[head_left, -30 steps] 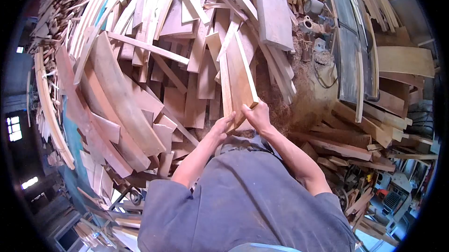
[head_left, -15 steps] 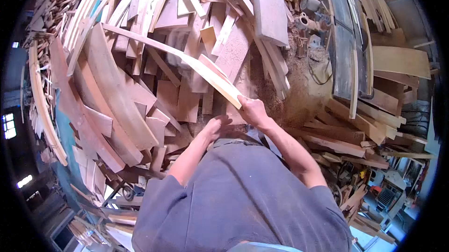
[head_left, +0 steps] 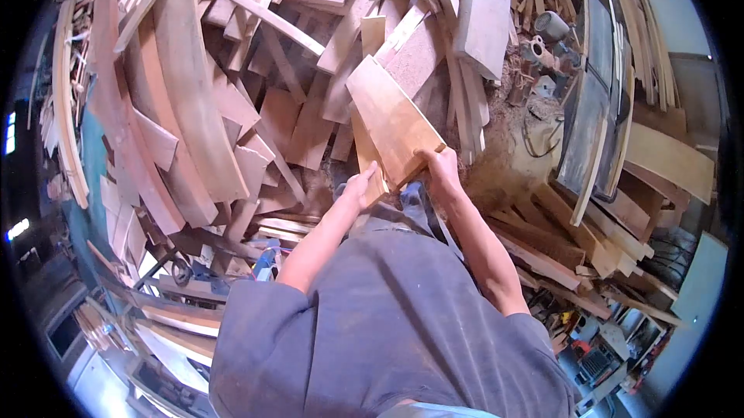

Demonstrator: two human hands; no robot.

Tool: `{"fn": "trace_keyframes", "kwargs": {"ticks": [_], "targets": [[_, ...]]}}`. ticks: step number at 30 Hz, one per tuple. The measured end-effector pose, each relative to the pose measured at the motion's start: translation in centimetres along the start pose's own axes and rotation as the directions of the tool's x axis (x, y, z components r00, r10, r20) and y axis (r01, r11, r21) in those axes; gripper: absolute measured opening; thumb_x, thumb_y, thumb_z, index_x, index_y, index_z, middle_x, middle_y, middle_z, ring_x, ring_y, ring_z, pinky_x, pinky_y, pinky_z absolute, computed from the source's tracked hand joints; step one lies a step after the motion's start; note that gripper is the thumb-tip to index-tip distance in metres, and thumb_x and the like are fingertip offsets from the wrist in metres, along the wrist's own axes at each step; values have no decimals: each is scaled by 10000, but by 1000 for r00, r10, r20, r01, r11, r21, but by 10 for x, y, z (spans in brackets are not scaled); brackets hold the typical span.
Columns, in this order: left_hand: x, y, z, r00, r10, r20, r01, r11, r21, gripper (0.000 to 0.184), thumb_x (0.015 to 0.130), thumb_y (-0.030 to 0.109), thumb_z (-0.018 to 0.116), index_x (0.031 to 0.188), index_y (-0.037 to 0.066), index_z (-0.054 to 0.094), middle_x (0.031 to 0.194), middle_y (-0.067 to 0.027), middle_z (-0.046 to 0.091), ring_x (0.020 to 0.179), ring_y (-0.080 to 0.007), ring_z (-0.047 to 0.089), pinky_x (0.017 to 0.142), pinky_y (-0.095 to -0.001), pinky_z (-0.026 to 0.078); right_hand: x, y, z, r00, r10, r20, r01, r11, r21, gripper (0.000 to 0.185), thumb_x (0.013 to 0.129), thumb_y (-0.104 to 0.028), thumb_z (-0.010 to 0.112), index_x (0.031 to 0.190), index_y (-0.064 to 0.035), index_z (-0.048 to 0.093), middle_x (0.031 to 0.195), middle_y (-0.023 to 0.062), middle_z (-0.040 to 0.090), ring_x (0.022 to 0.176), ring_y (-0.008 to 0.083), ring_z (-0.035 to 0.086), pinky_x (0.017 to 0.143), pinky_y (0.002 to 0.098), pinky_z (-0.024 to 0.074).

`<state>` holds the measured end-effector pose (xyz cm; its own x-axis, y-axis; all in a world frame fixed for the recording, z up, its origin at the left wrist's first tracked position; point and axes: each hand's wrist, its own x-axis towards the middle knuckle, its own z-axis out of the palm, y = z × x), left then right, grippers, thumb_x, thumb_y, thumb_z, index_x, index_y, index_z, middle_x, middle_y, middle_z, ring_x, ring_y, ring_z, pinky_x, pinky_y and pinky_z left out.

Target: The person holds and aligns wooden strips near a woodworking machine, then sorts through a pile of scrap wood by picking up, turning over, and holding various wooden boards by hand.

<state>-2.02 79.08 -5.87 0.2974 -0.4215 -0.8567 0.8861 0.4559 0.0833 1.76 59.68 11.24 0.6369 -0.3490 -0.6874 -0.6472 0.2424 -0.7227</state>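
My right hand (head_left: 440,168) grips the near right corner of a wide, flat wooden board (head_left: 397,122). Its broad face is turned up and its far end points up and left over the wood pile. Closed on the near end of a second, narrower wooden board (head_left: 363,141) is my left hand (head_left: 361,185), thumb on top. This second board lies partly behind the wide one, which hides much of it. Both hands are close together in front of my waist. A long wood strip (head_left: 260,11) rests on the pile beyond.
Long curved planks (head_left: 194,84) lean at the left. A thick pale board (head_left: 482,19) lies beyond my right hand, near a dusty motor (head_left: 550,26). A dark flat panel (head_left: 585,100) stands at the right, with stacked planks (head_left: 535,238) below it. Sawdust (head_left: 504,135) covers the ground.
The wide board has turned from edge-on to showing its broad face. My left hand has moved up and now grips the second board. The view has shifted, so the pile sits differently.
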Motion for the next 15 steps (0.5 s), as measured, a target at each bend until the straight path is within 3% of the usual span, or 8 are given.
{"fn": "trace_keyframes", "kwargs": {"ticks": [3, 7, 10, 11, 12, 14, 15], "targets": [[-46, 20, 38, 995, 11, -98, -21, 995, -97, 516, 933, 408, 696, 1238, 2, 607, 1098, -105, 711, 908, -239, 709, 786, -395, 605, 4, 3, -8, 992, 120, 32, -124, 981, 146, 375, 798, -82, 703, 1121, 78, 601, 939, 137, 665, 793, 253, 675, 621, 387, 596], [-39, 16, 23, 996, 92, 16, -87, 975, -203, 621, 918, 486, 687, 1270, -12, 568, 1159, -137, 681, 972, -280, 702, 793, -432, 612, -16, -4, -1, 993, 113, 40, -120, 950, 288, 392, 810, -91, 699, 1146, 76, 585, 977, 142, 647, 812, 262, 674, 627, 403, 611], [-63, 15, 25, 996, 80, -26, -81, 996, -31, 597, 937, 460, 676, 1276, -19, 563, 1138, -131, 681, 963, -283, 701, 800, -421, 610, -34, -14, 6, 982, -169, 89, 173, 984, -44, 317, 795, -126, 686, 1033, 82, 662, 881, 106, 685, 747, 180, 652, 647, 337, 556], [-69, 16, 27, 996, 82, -43, -81, 997, 14, 571, 955, 424, 666, 1283, -31, 556, 1113, -124, 680, 950, -279, 701, 804, -414, 607, -41, -16, 11, 959, -277, 52, 280, 920, -275, 323, 781, -170, 669, 958, 100, 695, 769, 141, 718, 667, 200, 690, 606, 343, 546], [-67, 14, 24, 993, 113, -28, -112, 993, 34, 562, 961, 416, 658, 1281, -34, 557, 1109, -124, 680, 941, -276, 700, 797, -417, 606, -48, -18, 17, 916, -391, 92, 389, 807, -445, 318, 784, -186, 667, 983, 60, 701, 759, 208, 709, 659, 250, 716, 621, 372, 557], [-59, 6, 19, 984, 178, -2, -178, 982, 59, 542, 974, 401, 643, 1277, -41, 557, 1100, -126, 678, 923, -269, 699, 783, -421, 603, -59, -21, 25, 887, -442, 136, 440, 715, -543, 333, 770, -182, 662, 1042, 5, 704, 842, 254, 687, 752, 348, 721, 674, 399, 566], [-60, 8, 20, 990, 126, 68, -126, 992, -5, 525, 988, 394, 614, 1273, -44, 563, 1084, -132, 681, 874, -253, 698, 744, -413, 598, -63, -23, 27, 853, -495, 168, 502, 684, -529, 343, 767, -167, 661, 1072, -14, 696, 866, 251, 684, 786, 368, 708, 688, 410, 565]]}}
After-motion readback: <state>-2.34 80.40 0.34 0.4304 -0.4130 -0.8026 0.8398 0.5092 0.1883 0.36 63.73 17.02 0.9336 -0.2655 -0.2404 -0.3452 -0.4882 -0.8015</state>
